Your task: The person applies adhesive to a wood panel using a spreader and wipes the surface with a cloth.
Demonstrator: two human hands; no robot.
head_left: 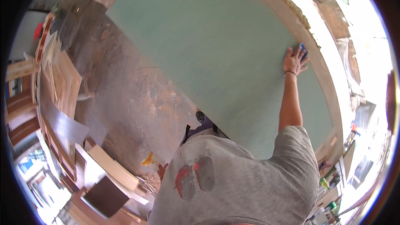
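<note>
Head view: at the far left, pale wooden panels (66, 79) stand in a stack, with a curved grey sheet (62, 123) below them. A dark brown board (106, 197) sits nearer the lower edge, among other wood pieces. To the right of the stack spreads a worn, stained brown floor (129, 96). Near the person's left side hangs the left hand (161, 170), partly hidden by the shirt and small; how far open it is, and whether it holds anything, I cannot tell. Just beside it shows a yellow-orange patch (150, 159). Next comes the grey shirt (250, 187), with red smears and dark marks, and above it one dark shoe (200, 117). A large, flat green board (208, 46) fills the middle, reaching toward the right. Near its right edge, the right hand (295, 62) is spread, fingers apart, over a blue pad (303, 51) on the board's border. A dark wristband (290, 73) circles that wrist. Beyond runs a brown tabletop edge (332, 104).
</note>
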